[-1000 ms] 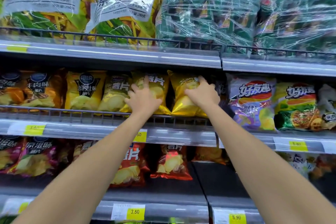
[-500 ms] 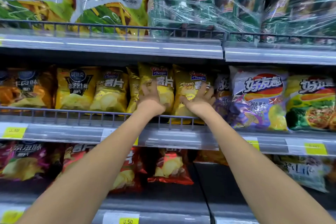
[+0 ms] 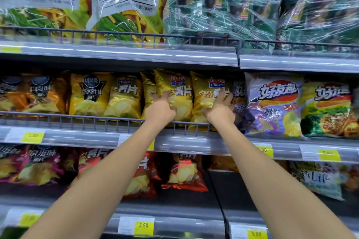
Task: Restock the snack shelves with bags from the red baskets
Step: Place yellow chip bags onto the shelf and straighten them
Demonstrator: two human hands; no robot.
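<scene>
Both arms stretched up to the middle shelf, each hand on a gold potato chip bag.

Left hand: curled around the lower left edge of the left gold bag, fingers behind the edge, thumb on the front. Closed on the bag, not flat.

Right hand: fingers spread over the right side of the right gold bag, pressing its front and right edge, half open. Cannot tell if really gripping or only pushing.

Both bags upright, side by side and touching, behind the wire rail at the shelf front. Third gold bag just to the left, partly hidden behind the left one.

Further left on the same shelf: yellow chip bags, then orange bags. Just right of the right hand: purple snack bag, then a green and yellow bag.

Above: large vegetable crisp bags and green multipacks in clear wrap. Below: red chip bags and yellow price tags.
</scene>
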